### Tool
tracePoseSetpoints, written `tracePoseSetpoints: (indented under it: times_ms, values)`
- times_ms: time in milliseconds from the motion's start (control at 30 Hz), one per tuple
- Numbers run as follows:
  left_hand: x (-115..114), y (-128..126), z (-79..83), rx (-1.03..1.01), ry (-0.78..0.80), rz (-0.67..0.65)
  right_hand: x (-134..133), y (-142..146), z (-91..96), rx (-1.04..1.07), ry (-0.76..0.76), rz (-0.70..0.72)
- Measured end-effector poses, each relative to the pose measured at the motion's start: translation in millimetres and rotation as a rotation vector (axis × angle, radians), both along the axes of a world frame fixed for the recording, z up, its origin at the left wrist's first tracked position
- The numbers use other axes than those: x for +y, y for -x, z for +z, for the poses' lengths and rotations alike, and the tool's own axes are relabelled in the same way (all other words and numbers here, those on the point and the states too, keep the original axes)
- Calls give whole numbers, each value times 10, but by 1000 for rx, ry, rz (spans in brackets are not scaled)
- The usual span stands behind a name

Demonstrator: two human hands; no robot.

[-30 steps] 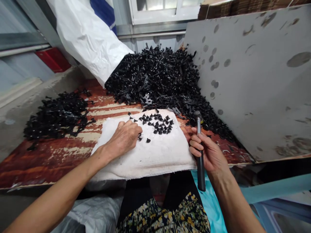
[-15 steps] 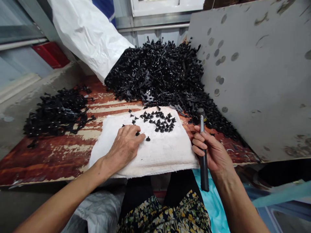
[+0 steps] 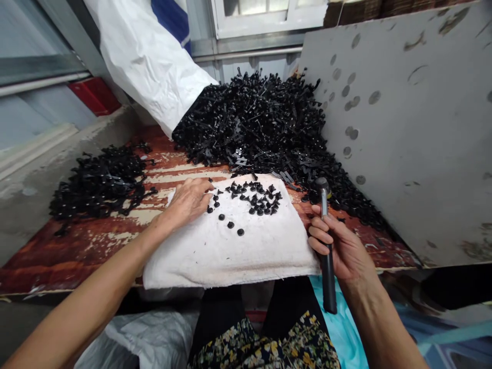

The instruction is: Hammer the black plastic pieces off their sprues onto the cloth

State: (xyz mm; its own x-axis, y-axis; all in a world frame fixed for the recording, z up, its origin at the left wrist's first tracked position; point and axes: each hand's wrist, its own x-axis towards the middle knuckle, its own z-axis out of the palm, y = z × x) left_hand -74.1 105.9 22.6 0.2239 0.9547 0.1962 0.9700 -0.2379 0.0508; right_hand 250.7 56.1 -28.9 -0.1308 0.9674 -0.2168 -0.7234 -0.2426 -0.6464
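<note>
My right hand (image 3: 340, 246) is closed around the dark handle of a hammer (image 3: 329, 282), whose metal head points up and away from me. Over the left side of a white cloth (image 3: 265, 256) is my left hand (image 3: 188, 202), palm down, its thumb and forefinger slightly apart at the edge of some small black round-headed pieces. I see nothing between those fingertips, though the other fingers are partly hidden. Three black pieces (image 3: 230, 224) lie in a slanting row, round heads up. Behind them a loose cluster of similar pieces (image 3: 265, 197) is scattered on the cloth.
A large heap of black parts (image 3: 253, 118) spills from a white sack (image 3: 149, 56) at the back. Another pile (image 3: 100, 179) lies on the left of the worn red tabletop (image 3: 100, 246). A grey spotted board (image 3: 415, 143) stands along the right side.
My left hand has moved left and away from me across the cloth. Three pieces now show in a slanting row where it was. My right hand still holds the hammer.
</note>
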Motion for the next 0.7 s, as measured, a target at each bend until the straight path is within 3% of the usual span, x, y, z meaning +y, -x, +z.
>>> tracePoseSetpoints:
  times_ms: [100,300,500,700]
  values:
    - [97,-18,-26,24,78,-13,0,5,4,14,15,-18]
    - [126,-83,-45,13,81,-77,1,6,1,14,23,-12]
    - [88,-323,1,-6,116,-186,-6,1,9,9,17,-8]
    - [39,-258,46,-77,116,-132,4,-14,-12,25,-13,31]
